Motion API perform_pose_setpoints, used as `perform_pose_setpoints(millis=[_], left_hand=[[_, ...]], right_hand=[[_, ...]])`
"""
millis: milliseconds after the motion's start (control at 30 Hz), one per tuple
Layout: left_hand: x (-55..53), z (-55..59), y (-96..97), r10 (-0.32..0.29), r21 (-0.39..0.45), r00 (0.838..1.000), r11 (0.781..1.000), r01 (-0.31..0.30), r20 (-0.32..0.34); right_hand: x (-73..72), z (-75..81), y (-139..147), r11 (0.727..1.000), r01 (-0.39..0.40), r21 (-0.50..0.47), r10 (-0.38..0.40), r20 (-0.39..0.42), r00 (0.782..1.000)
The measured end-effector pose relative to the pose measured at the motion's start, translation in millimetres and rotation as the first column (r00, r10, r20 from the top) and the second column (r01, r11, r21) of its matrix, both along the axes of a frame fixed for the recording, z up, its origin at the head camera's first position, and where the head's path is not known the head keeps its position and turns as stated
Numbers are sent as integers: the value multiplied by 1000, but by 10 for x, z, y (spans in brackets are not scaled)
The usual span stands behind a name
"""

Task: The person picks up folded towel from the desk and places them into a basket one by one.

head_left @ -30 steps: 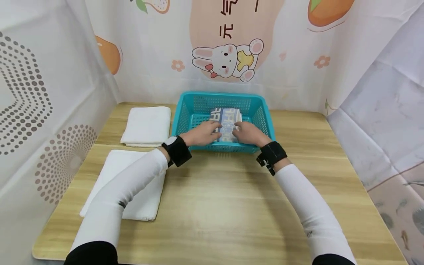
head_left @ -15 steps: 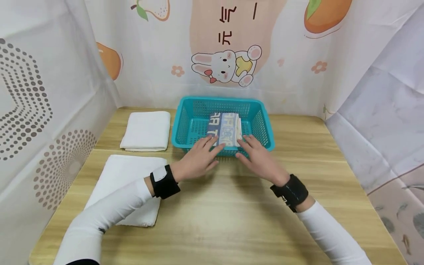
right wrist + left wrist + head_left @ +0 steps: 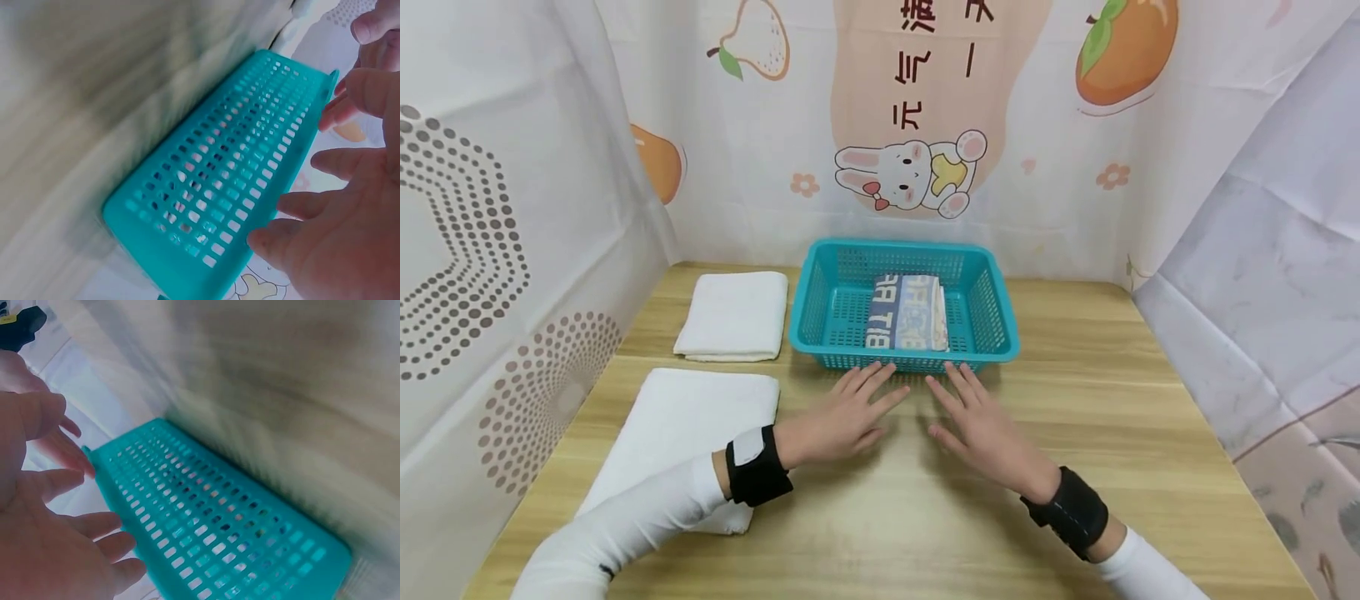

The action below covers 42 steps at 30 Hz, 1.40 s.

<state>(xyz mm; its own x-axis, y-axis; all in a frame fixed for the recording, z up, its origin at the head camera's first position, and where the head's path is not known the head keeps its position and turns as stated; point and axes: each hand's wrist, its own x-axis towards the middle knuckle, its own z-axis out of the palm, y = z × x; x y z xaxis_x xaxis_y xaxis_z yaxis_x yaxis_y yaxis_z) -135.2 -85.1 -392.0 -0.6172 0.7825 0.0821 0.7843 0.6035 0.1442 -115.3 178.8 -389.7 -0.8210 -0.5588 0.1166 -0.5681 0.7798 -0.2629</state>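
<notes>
Where the left forearm passes over the larger white towel (image 3: 700, 408), lying flat on the left part of the tabletop (image 3: 1075, 375), contact cannot be made out. Beyond that, the left hand (image 3: 835, 421) and the right hand (image 3: 992, 437) slant inward from either side, fingers loosely spread, each grip holding nothing. Their fingertips are just at the front of the teal basket (image 3: 827, 352), about equally near it; whether any tip touches it cannot be told. The basket's long side runs left to right, across the space ahead of both hands. Just beside its left end lies the smaller white towel (image 3: 733, 312), nearer the left hand than the right. Inside the basket, near the middle, lies the folded printed cloth (image 3: 910, 312), straight ahead of the gap between the hands, its longer side seeming to run front to back. Behind hangs a printed curtain (image 3: 1045, 200).
</notes>
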Motion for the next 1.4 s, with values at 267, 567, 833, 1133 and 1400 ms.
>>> perform_pose_setpoints(millis=[267, 567, 833, 1133, 1400], left_hand=[[84, -111, -49, -51, -5, 998, 999, 51, -33], [152, -145, -114, -55, -1, 998, 998, 55, -20], [204, -190, -155, -40, 1, 999, 999, 40, 18], [227, -244, -277, 2, 64, 999, 998, -5, 45], [280, -190, -584, 124, 136, 987, 981, -137, 103]], right_hand=[[145, -126, -7, 1000, -13, -17, 14, 34, 999], [223, -191, -23, 999, -16, -31, 18, 59, 998], [245, -233, -19, 1000, -21, -19, 22, 86, 996], [242, -240, -28, 999, -32, -38, 35, 87, 996], [251, -249, -22, 997, -35, -62, 42, 104, 994]])
